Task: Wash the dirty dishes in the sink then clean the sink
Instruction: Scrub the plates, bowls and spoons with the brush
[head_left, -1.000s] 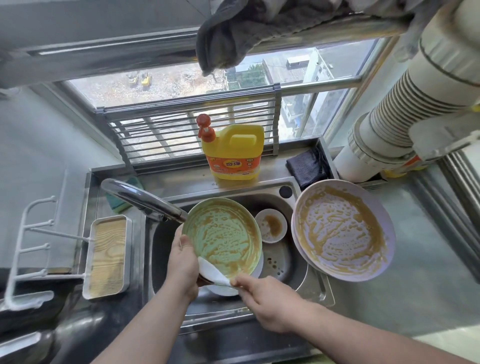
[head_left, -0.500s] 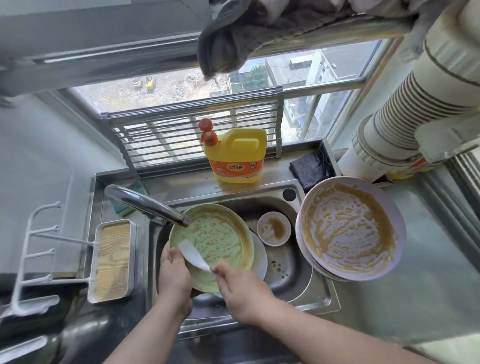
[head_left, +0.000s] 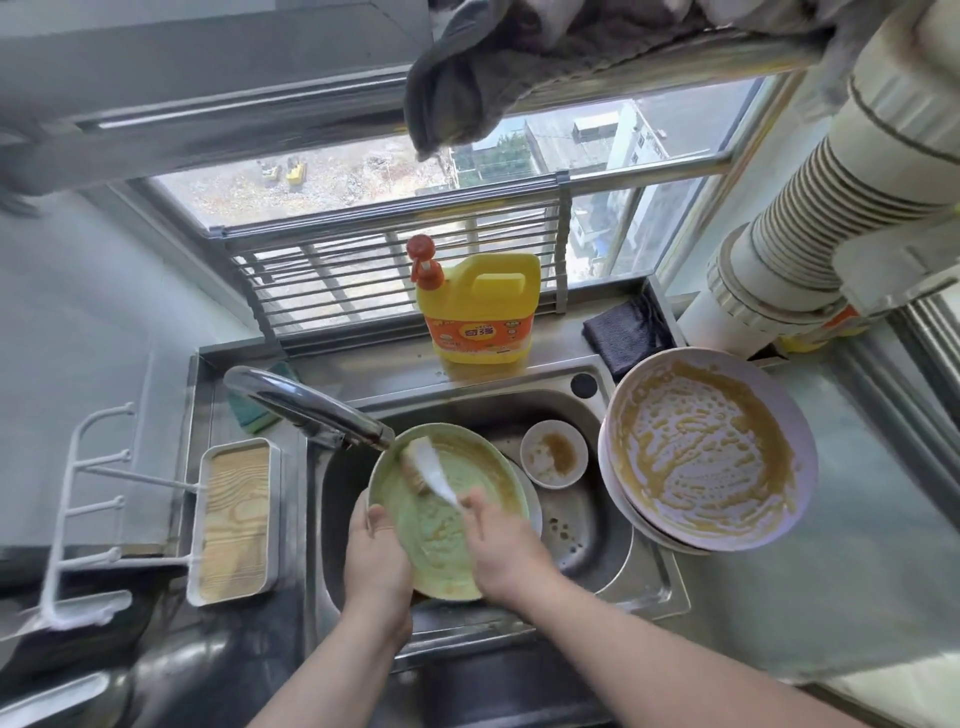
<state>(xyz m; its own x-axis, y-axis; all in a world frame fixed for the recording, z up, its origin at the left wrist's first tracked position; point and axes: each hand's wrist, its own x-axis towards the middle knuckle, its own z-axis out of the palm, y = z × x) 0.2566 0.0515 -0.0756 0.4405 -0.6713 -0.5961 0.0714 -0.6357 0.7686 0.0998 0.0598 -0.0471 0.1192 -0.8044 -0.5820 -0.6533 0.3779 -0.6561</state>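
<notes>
Right hand (head_left: 506, 545) grips brush (head_left: 427, 464); left hand (head_left: 376, 558) holds green plate (head_left: 441, 530).

- A yellow detergent bottle (head_left: 480, 312) with a red pump top stands upright on the steel ledge behind the basin, in front of the window.
- A metal roll-up rack (head_left: 395, 280) leans against the window behind the bottle.
- A dark folded cloth (head_left: 626, 332) lies on the ledge to the right of the bottle.
- A grey towel (head_left: 498, 67) hangs from a rail above the window.
- A white ribbed duct pipe (head_left: 841, 208) runs down the right side.
- A white tray with a wood-grain bottom (head_left: 236, 519) sits left of the basin, beside a white wire holder (head_left: 88, 514).
- A green sponge (head_left: 254, 410) lies behind the tap.
- A grey table (head_left: 831, 597) spreads to the right.
</notes>
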